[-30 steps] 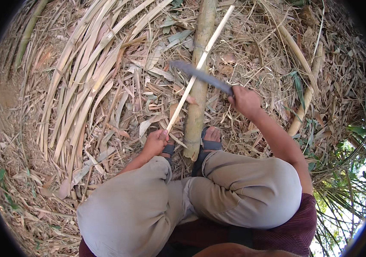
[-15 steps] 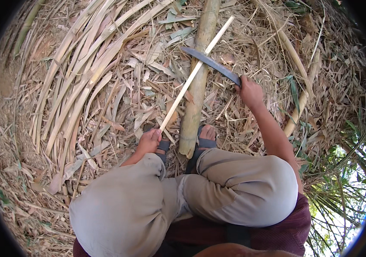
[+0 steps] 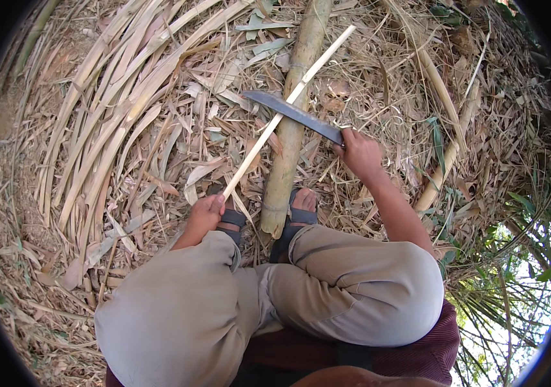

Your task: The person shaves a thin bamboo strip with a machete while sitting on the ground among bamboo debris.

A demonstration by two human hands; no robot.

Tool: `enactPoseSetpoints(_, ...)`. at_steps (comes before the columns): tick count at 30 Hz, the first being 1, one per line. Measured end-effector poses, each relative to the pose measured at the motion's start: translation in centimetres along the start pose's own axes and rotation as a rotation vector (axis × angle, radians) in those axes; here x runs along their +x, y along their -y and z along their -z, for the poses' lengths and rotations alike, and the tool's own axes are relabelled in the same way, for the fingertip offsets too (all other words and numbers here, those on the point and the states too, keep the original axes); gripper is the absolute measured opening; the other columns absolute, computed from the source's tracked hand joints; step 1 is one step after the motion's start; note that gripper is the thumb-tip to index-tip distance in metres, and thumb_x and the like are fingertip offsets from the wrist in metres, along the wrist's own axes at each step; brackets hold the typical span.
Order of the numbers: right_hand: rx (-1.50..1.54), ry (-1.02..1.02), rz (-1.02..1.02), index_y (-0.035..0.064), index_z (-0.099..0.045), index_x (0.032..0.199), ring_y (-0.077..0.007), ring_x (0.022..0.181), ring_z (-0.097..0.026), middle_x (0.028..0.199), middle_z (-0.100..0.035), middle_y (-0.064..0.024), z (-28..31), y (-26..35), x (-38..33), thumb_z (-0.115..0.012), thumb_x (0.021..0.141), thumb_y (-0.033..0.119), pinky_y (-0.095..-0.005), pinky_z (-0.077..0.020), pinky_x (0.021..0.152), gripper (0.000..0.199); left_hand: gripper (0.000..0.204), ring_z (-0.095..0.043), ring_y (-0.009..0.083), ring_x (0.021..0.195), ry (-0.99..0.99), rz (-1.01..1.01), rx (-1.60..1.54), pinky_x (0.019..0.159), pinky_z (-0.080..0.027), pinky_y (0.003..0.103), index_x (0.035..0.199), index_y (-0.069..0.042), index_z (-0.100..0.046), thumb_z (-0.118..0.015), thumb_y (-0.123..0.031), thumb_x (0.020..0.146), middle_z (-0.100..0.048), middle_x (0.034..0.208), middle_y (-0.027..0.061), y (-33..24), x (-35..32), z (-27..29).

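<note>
My left hand (image 3: 205,213) grips the near end of a long pale bamboo strip (image 3: 288,109), which slants up and to the right across a thick bamboo pole (image 3: 291,129). My right hand (image 3: 358,153) holds the handle of a long dark knife (image 3: 291,113). Its blade lies across the strip, right over the pole. I squat with both knees bent, and my sandalled feet (image 3: 301,213) sit on either side of the pole's near end.
A pile of split bamboo strips (image 3: 114,122) curves along the left. Dry leaves and husks cover the ground all around. More bamboo stalks (image 3: 446,148) lie at the right, and green palm fronds (image 3: 514,284) show at the lower right.
My right hand has carried the knife farther from me along the strip, then slightly back. My left hand has kept its hold on the strip's near end.
</note>
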State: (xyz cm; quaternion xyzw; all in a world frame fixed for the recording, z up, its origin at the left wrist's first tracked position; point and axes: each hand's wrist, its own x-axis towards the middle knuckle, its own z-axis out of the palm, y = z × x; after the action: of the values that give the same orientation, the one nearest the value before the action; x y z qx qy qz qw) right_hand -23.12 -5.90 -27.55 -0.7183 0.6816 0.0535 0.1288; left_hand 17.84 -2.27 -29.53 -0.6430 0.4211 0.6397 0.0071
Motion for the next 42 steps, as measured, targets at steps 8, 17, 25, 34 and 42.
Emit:
enactPoseSetpoints(8, 0.444, -0.109, -0.183, 0.0035, -0.058, 0.096, -0.0409, 0.073, -0.065, 0.080, -0.066, -0.0201, 0.2, 4.5, -0.9, -0.066, 0.087, 0.031, -0.0488, -0.0507, 0.064, 0.030, 0.040, -0.038, 0.0133, 0.053, -0.171, -0.233, 0.311, 0.051, -0.034, 0.033, 0.075, 0.000, -0.057, -0.052, -0.031, 0.100, -0.045, 0.056, 0.0072, -11.0, -6.4, 7.5)
enactPoseSetpoints(17, 0.604, -0.135, -0.316, 0.0005, -0.060, 0.089, -0.0426, 0.065, -0.064, 0.068, -0.063, -0.0226, 3.3, 6.0, 0.4, -0.060, 0.093, 0.035, -0.0508, -0.0502, 0.062, 0.035, 0.034, -0.033, 0.0095, 0.052, -0.255, -0.293, 0.373, 0.048, -0.029, 0.031, 0.098, -0.002, -0.071, -0.060, -0.034, 0.097, -0.040, 0.051, 0.0022, -15.7, -12.9, 8.7)
enactPoseSetpoints(25, 0.633, -0.207, -0.184, 0.0033, -0.059, 0.091, -0.0408, 0.064, -0.064, 0.068, -0.064, -0.0208, 5.2, 8.9, -1.2, -0.063, 0.090, 0.036, -0.0505, -0.0511, 0.059, 0.033, 0.044, -0.043, 0.0255, 0.040, -0.617, -0.440, 1.201, 0.044, -0.033, 0.039, 0.065, -0.001, -0.051, -0.071, -0.033, 0.088, -0.046, 0.047, 0.0113, -24.3, -20.9, 11.1)
enactPoseSetpoints(34, 0.810, -0.409, -0.145, 0.0140, -0.037, 0.144, -0.0344, 0.053, -0.062, 0.062, -0.061, -0.0144, 8.5, 8.0, -0.9, -0.073, 0.086, 0.037, -0.0428, -0.0479, 0.050, 0.072, 0.044, -0.043, 0.0284, 0.044, -0.780, -0.621, 1.905, 0.049, -0.034, 0.041, 0.062, -0.007, -0.046, -0.072, -0.034, 0.086, -0.042, 0.046, 0.0095, -37.3, -26.9, 7.9)
enactPoseSetpoints(42, 0.802, -0.790, 0.010, 0.0146, -0.059, 0.129, -0.0308, 0.055, -0.064, 0.067, -0.065, -0.0152, 10.0, 7.1, 4.5, -0.073, 0.086, 0.031, -0.0395, -0.0488, 0.050, 0.048, 0.045, -0.039, 0.0275, 0.052, -0.544, -0.331, 1.784, 0.058, -0.037, 0.038, 0.058, -0.004, -0.056, -0.074, -0.036, 0.083, -0.042, 0.049, 0.0102, -46.6, -25.0, 0.8)
